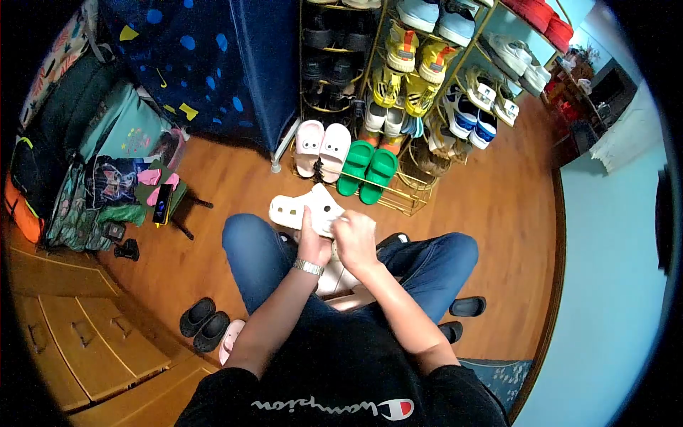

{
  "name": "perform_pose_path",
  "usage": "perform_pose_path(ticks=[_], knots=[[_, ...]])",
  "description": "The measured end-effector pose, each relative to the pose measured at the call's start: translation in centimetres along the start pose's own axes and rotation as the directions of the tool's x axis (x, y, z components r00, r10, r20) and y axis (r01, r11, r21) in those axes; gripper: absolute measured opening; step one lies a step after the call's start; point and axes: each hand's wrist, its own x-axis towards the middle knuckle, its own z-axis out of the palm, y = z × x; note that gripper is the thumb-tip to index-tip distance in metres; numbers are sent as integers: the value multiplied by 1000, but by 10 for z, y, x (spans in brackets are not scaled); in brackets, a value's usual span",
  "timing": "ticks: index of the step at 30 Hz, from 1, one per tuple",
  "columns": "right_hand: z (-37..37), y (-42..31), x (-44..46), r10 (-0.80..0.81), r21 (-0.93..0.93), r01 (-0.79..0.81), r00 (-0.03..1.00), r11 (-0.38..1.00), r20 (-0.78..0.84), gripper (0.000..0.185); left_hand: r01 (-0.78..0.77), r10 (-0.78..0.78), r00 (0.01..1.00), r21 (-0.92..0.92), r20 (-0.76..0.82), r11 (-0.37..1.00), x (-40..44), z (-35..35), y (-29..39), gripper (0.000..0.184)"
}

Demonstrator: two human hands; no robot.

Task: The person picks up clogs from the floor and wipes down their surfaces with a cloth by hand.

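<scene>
A person sits with knees wide apart and holds a white shoe up in front of them, between the knees and above the wooden floor. The shoe has round holes in it, and its toe points to the left. The left hand grips the shoe from below, with the thumb pressed on its side. A silver watch is on the left wrist. The right hand is curled up like a fist at the heel end of the shoe, and I cannot tell if its fingers pinch anything, because they are tucked away. Just past the shoe is a gold rack full of shoes. At the bottom of it are light pink slippers with little eyes on them, and green slippers are right beside those. Yellow shoes sit higher up. A dark blue curtain with bright spots hangs to the left of the rack. On the floor, two black shoes lie by the left knee side, with a pink shoe next to them. A black slipper lies over on the right.
</scene>
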Motion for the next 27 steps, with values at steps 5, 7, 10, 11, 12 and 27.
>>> perform_pose_path(ticks=[5,7,10,11,12,27], knots=[[23,19,-19,515,389,-355,715,850,-473,10,30,-30,1000,-40,0,999,-11,10,-8,49],[24,28,-18,861,809,-454,493,374,-122,8,61,-60,998,-47,37,997,-13,6,-10,50],[21,33,-15,887,919,-327,323,-222,330,11,44,-42,997,-40,58,998,-18,5,-9,51],[22,34,-16,868,912,-316,338,-260,364,12,27,-26,999,-31,46,999,-18,6,-8,50],[23,33,-17,847,904,-305,353,-299,398,12,11,-10,999,-20,35,1000,-18,6,-6,49],[33,66,-24,546,746,-307,529,-591,650,15,50,-47,982,-11,185,999,-17,8,2,51]])
